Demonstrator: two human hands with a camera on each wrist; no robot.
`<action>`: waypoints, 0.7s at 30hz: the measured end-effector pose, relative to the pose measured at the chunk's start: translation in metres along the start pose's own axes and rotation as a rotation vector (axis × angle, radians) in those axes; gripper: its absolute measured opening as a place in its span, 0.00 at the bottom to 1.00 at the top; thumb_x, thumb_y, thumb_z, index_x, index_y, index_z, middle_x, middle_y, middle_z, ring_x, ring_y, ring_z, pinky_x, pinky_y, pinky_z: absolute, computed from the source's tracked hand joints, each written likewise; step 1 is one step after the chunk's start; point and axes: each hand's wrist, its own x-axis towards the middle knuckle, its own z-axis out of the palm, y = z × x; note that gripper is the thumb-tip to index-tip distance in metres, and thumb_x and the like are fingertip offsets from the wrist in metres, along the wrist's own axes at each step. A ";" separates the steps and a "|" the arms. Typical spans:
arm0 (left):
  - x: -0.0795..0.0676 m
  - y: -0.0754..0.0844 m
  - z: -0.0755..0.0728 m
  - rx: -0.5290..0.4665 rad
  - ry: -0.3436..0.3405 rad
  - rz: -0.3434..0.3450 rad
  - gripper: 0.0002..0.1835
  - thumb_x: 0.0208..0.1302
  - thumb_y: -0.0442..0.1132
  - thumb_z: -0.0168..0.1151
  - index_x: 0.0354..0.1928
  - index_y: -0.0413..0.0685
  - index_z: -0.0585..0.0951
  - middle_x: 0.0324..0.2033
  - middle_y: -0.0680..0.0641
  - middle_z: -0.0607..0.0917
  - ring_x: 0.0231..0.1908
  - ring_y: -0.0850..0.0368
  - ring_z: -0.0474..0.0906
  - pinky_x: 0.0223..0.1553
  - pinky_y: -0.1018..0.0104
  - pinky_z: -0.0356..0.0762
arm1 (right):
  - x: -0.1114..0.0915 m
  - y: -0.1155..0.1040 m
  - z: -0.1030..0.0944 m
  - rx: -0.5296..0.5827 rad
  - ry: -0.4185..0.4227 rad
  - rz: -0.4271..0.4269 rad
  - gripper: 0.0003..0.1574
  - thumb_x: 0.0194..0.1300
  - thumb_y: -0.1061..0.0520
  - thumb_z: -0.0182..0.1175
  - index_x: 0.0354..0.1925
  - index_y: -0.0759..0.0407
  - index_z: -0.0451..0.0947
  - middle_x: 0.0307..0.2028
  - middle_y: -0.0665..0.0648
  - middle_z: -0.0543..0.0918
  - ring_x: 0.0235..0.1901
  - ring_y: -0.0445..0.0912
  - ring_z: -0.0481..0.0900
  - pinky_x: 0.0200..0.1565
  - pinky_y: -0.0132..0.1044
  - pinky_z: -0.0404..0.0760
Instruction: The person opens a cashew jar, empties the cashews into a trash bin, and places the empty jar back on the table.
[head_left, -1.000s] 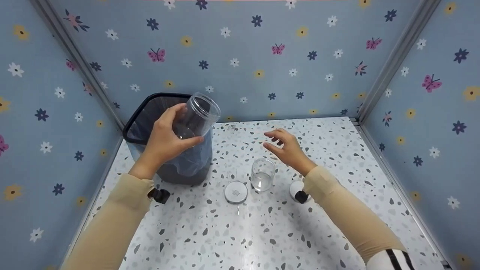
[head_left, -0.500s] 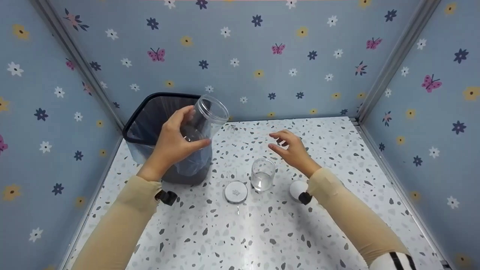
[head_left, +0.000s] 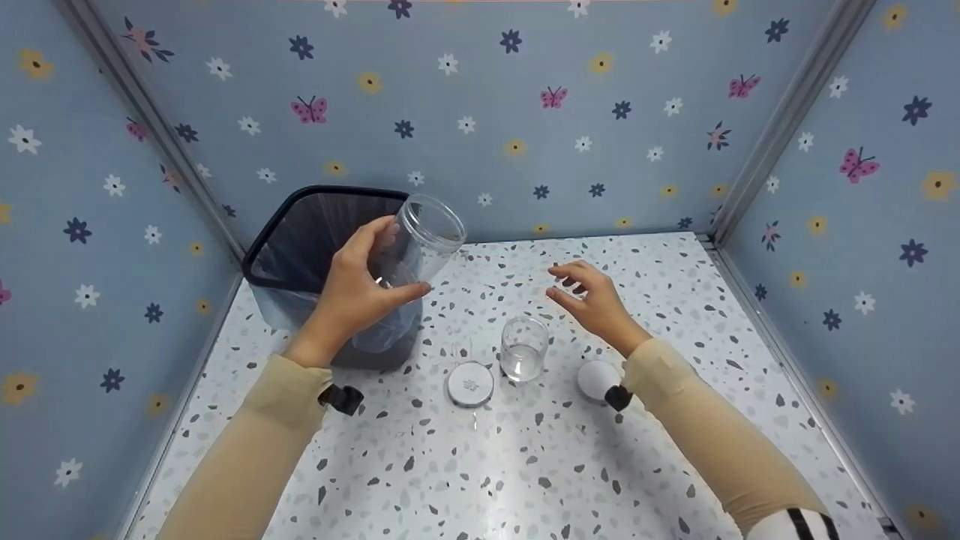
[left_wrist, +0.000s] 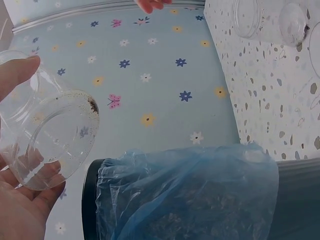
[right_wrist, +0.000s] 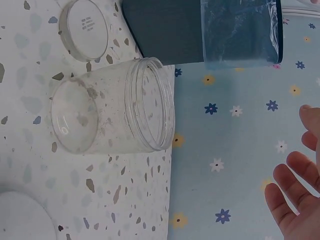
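Observation:
My left hand (head_left: 352, 289) grips a clear lidless plastic jar (head_left: 421, 251) by its side, thumb and fingers around it. The jar tilts with its mouth up and to the right, beside the right rim of the lined bin (head_left: 259, 270). Dark specks cling near the base edge of that jar (left_wrist: 62, 135) in the left wrist view. My right hand (head_left: 596, 300) hovers with loosely bent fingers and holds nothing. Nearest to it, a second clear jar (head_left: 523, 352) stands upright and uncovered on the table. Small specks show on this jar (right_wrist: 112, 110) in the right wrist view.
One round white lid (head_left: 471, 384) lies left of the standing jar, another lid (head_left: 598, 380) to its right near my right wrist. A blue bag (left_wrist: 200, 195) lines the bin. Flower-patterned panels (head_left: 480, 97) enclose the speckled table (head_left: 420, 465).
My left hand has moved right with its jar, from over the bin to beside its right rim. The right hand has drifted slightly right. The standing jar and lids have stayed put.

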 end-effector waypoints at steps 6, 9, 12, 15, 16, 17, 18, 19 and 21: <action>-0.003 0.000 0.006 -0.025 -0.004 0.000 0.56 0.47 0.43 0.91 0.77 0.37 0.71 0.69 0.38 0.81 0.68 0.43 0.79 0.72 0.49 0.76 | -0.004 0.002 -0.005 -0.015 -0.002 0.026 0.22 0.74 0.60 0.70 0.63 0.65 0.85 0.59 0.65 0.87 0.54 0.58 0.84 0.57 0.53 0.86; -0.005 0.001 0.009 -0.043 -0.012 0.003 0.55 0.48 0.42 0.91 0.77 0.36 0.71 0.70 0.37 0.80 0.71 0.43 0.78 0.74 0.48 0.75 | -0.006 0.004 -0.007 -0.026 0.005 0.017 0.22 0.74 0.60 0.71 0.62 0.65 0.85 0.59 0.66 0.87 0.53 0.57 0.84 0.56 0.53 0.87; -0.006 0.001 0.013 -0.057 -0.017 0.006 0.55 0.47 0.41 0.91 0.77 0.36 0.71 0.70 0.37 0.80 0.72 0.43 0.77 0.75 0.48 0.75 | -0.007 0.006 -0.008 -0.033 0.013 0.005 0.22 0.74 0.61 0.71 0.62 0.66 0.85 0.58 0.68 0.87 0.53 0.58 0.84 0.55 0.56 0.87; -0.008 0.000 0.016 -0.056 -0.025 0.006 0.55 0.47 0.42 0.91 0.77 0.35 0.71 0.71 0.36 0.80 0.73 0.43 0.76 0.75 0.49 0.75 | -0.008 0.008 -0.010 -0.023 0.019 0.006 0.21 0.74 0.61 0.70 0.62 0.66 0.85 0.57 0.68 0.87 0.53 0.62 0.84 0.55 0.60 0.86; -0.008 -0.001 0.017 -0.058 -0.028 0.007 0.56 0.47 0.42 0.91 0.77 0.35 0.71 0.71 0.36 0.80 0.73 0.42 0.76 0.75 0.49 0.74 | -0.009 0.009 -0.011 -0.026 0.021 0.008 0.21 0.74 0.61 0.70 0.62 0.66 0.85 0.57 0.68 0.87 0.53 0.62 0.84 0.55 0.60 0.86; -0.009 -0.001 0.018 -0.060 -0.032 0.006 0.56 0.47 0.42 0.91 0.77 0.35 0.71 0.71 0.36 0.79 0.73 0.42 0.76 0.76 0.49 0.74 | -0.010 0.009 -0.011 -0.029 0.021 0.010 0.21 0.74 0.61 0.70 0.62 0.66 0.85 0.57 0.67 0.87 0.53 0.63 0.84 0.55 0.61 0.86; -0.009 -0.001 0.020 -0.066 -0.035 0.004 0.56 0.47 0.42 0.91 0.77 0.35 0.71 0.71 0.36 0.79 0.73 0.42 0.75 0.76 0.49 0.73 | -0.010 0.010 -0.012 -0.030 0.020 0.013 0.21 0.74 0.61 0.70 0.62 0.66 0.85 0.57 0.67 0.87 0.53 0.63 0.84 0.56 0.61 0.86; -0.010 -0.001 0.021 -0.074 -0.037 0.003 0.56 0.47 0.42 0.91 0.77 0.34 0.71 0.71 0.36 0.79 0.74 0.42 0.75 0.77 0.49 0.73 | -0.011 0.010 -0.012 -0.030 0.018 0.015 0.21 0.74 0.62 0.70 0.62 0.66 0.85 0.57 0.66 0.87 0.53 0.64 0.84 0.56 0.62 0.86; -0.012 -0.002 0.024 -0.091 -0.037 -0.001 0.56 0.47 0.41 0.91 0.77 0.33 0.70 0.72 0.36 0.79 0.73 0.42 0.75 0.77 0.49 0.72 | -0.012 0.011 -0.013 -0.033 0.014 0.019 0.21 0.74 0.62 0.70 0.62 0.67 0.85 0.56 0.66 0.87 0.53 0.64 0.84 0.56 0.62 0.86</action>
